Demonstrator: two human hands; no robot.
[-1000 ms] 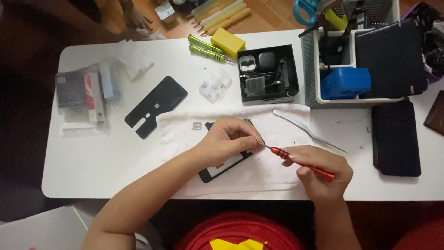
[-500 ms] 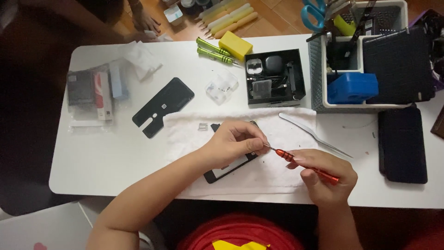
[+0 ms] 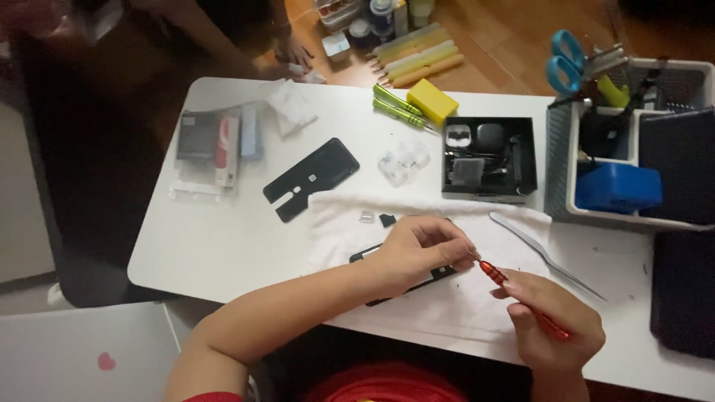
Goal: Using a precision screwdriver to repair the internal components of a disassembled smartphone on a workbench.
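White table (image 3: 223, 238); L hand (image 3: 417, 249) on phone (image 3: 372, 257); R hand (image 3: 555, 327) w/ screwdriver (image 3: 521, 301).

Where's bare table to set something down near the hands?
Bare white table lies left of the white cloth, below the flat black cover. A smaller patch sits right of the long metal tweezers. The back edge is crowded around the black parts tray.

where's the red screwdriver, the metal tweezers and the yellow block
red screwdriver (image 3: 493, 272), head view, ribbed front of its handle
metal tweezers (image 3: 538, 249), head view, middle of the shaft
yellow block (image 3: 433, 100), head view, top face
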